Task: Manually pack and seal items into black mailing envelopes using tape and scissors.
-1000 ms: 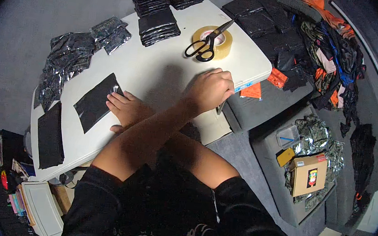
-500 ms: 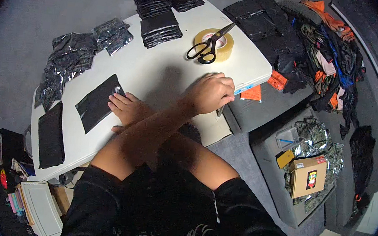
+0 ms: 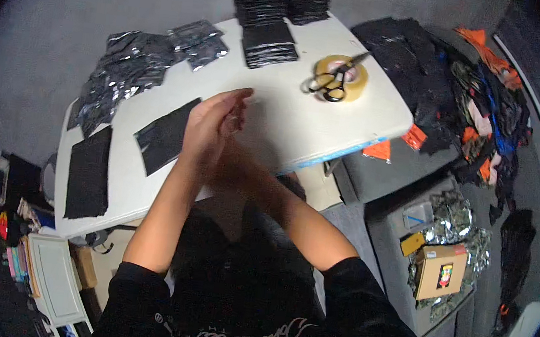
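My left hand (image 3: 213, 125) is raised over the near part of the white table (image 3: 220, 76), its fingers curled and tips close together. Whatever it may hold is too small and blurred to make out. Beside and below it, my right hand (image 3: 236, 163) is in shadow and smeared by motion, its fingers hidden. Just left of the hands lies a flat black plastic packet (image 3: 164, 133), partly covered by my left hand. Farther right, black-handled scissors (image 3: 336, 83) rest on a roll of clear yellowish tape (image 3: 354, 88). A blue strip (image 3: 345, 152) runs along the table's near right edge.
Tall stacks of black packets (image 3: 259, 1) stand at the far edge. Crumpled shiny black bags (image 3: 129, 62) lie at the back left, a flat black pile (image 3: 89, 174) at the left end. Right of the table are heaped clothes (image 3: 482, 119) and a cardboard box (image 3: 439, 271).
My left hand has left the table's near right edge and moved left. My right hand has come off the black packet toward the right. The whole view has shifted slightly.
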Available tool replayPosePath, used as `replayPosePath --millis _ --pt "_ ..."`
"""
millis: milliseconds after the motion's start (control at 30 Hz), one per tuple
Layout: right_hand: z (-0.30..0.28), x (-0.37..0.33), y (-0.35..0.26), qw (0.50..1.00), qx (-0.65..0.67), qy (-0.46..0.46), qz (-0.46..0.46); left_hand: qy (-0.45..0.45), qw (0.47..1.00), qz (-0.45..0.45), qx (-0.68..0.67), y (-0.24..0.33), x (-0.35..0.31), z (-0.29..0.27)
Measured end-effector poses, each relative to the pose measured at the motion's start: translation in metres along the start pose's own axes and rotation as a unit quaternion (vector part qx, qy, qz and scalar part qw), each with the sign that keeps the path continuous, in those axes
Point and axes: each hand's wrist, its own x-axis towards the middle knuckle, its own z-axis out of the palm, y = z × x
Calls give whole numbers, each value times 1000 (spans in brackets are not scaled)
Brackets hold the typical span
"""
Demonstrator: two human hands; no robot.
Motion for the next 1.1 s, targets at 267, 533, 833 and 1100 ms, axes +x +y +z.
replayPosePath --millis 267,533,833,1100 --pt "-30 -6 -1 992 90 -73 44 31 977 -73 -198 13 -64 -124" --pt "-32 0 -10 988 52 -103 102 97 962 -147 -210 13 -68 -133" --pt "-37 5 -18 980 30 -134 142 12 920 -148 -362 -18 -50 -132" --pt "-37 3 -15 983 21 -120 138 -2 888 -179 -423 -32 -39 -135"
